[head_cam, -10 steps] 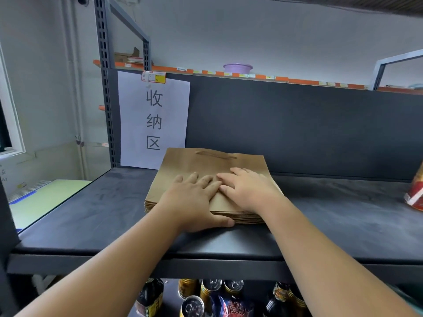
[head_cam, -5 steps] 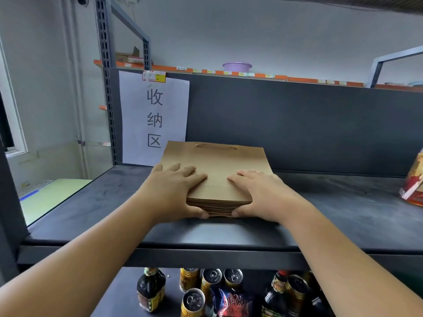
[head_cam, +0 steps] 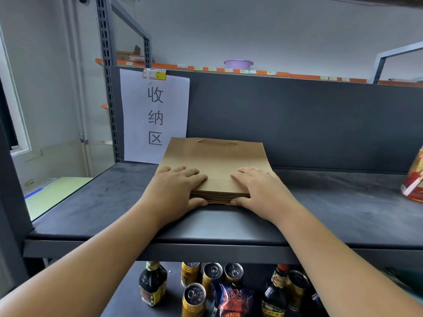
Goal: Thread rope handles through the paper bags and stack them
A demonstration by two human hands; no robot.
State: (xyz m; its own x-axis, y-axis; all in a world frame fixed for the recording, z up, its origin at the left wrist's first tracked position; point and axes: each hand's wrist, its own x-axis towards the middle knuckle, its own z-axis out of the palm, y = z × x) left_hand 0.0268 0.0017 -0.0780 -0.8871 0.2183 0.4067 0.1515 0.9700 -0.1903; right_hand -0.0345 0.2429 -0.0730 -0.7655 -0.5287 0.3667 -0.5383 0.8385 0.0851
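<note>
Pinched stack of paper bags (head_cam: 215,161) at near edge with left hand (head_cam: 176,191) and right hand (head_cam: 261,191), fingers (head_cam: 190,173) atop, thumbs (head_cam: 201,203) beneath. Likely needed even pressure, edges kept square.

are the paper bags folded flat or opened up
Folded flat: the bags lie in a thin stack on the shelf, layered edges showing between the left hand and right hand gripping it.
</note>
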